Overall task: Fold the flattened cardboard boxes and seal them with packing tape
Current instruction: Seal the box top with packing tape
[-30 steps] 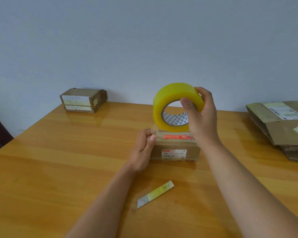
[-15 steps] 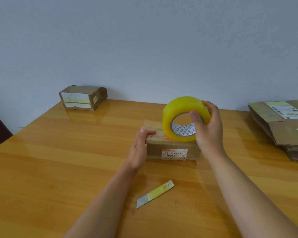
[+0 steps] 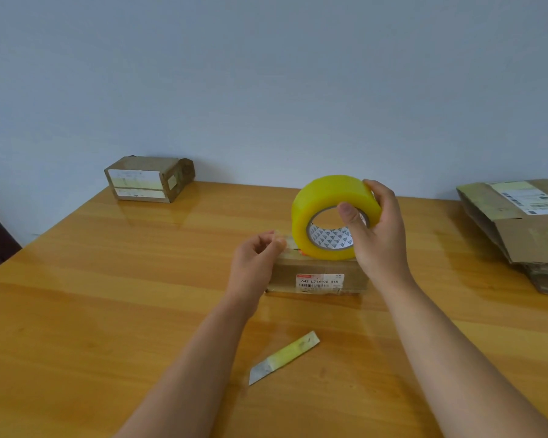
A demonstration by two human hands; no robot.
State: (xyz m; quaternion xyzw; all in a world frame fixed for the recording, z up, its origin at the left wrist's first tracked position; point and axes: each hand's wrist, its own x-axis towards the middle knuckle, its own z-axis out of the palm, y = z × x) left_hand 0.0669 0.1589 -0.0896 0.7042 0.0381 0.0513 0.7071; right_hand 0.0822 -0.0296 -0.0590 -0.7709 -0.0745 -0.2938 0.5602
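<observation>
Right hand [image 3: 377, 235] gripped the tape roll [image 3: 329, 216] atop the small box [image 3: 317, 276]; left hand [image 3: 255, 260] fingers pinched the tape's loose end.

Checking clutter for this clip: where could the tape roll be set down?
Bare table left of the left hand, up to the far box. Also between the right hand and the flat boxes. Crowded around the middle box and blade.
</observation>
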